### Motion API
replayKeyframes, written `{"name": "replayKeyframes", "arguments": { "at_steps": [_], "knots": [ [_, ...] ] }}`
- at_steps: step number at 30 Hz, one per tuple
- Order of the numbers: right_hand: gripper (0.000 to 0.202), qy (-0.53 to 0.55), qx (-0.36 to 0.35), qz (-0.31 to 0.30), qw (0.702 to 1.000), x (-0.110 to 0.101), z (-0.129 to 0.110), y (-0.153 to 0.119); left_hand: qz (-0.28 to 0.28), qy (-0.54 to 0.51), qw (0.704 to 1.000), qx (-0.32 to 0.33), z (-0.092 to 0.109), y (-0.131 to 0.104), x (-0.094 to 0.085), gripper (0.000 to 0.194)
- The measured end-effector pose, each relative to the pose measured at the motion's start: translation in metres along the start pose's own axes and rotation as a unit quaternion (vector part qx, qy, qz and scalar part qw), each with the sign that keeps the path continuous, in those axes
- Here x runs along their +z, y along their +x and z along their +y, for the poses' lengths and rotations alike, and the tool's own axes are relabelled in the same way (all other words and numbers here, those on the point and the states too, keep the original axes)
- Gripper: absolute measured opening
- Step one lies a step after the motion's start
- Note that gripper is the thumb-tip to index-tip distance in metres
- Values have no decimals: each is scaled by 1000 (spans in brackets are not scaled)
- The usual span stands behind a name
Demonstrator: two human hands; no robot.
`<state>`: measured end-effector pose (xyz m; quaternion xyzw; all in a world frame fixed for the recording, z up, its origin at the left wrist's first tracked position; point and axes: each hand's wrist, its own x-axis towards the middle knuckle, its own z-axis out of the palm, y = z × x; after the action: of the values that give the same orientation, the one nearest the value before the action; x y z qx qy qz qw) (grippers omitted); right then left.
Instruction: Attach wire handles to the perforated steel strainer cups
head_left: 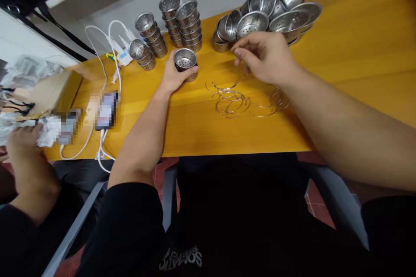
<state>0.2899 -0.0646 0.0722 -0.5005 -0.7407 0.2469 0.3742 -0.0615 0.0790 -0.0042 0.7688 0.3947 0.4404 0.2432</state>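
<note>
1. Well, I count two bare hands on my feed: the left hand (173, 73), left of centre, is wrapped snugly round a metal cup (185, 59), thumb across its outside
2. The right hand (268, 58), right of upper centre, has thumb and forefinger drawn nearly together; I cannot tell whether anything thin is pinched between them
3. Several wire rings (231, 91) lie loosely tangled at centre, slender, smooth and shiny; they cross too much for me to number exactly
4. Four stacks of cups (189, 30) stand left of upper centre, round-rimmed, silvery, pierced with small holes
5. One heap of perforated vessels (252, 24) fills the upper right, tipped and nested, some flaring wide, too overlapped for my count
6. One table (195, 132) spans the middle, orange-yellow and wood-grained
7. Two flat, pixelated devices (107, 110) lie at left near white cables (120, 78) and one brown box (66, 91)
8. One co-worker's hand (24, 136) rests at the left edge, beside crumpled whitish wrapping (49, 132)
</note>
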Motion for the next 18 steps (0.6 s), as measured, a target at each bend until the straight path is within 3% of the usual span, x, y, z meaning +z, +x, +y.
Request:
{"name": "replayKeyframes", "arguments": {
  "at_steps": [4, 9, 13, 18],
  "knots": [
    [68, -11, 6, 22, 1000, -4, -2, 0, 13, 31, 999, 16, 13, 0, -3, 95],
    [72, 2, 21, 14, 1000, -1, 1, 0, 13, 45, 998, 45, 65, -4, -1, 103],
    [74, 52, 42, 17, 998, 1, -1, 1, -22, 31, 996, 77, 97, -16, 17, 100],
    [77, 21, 49, 34, 998, -5, -2, 2, -34, 24, 997, 67, 100, -27, 42, 89]
  ]
}}
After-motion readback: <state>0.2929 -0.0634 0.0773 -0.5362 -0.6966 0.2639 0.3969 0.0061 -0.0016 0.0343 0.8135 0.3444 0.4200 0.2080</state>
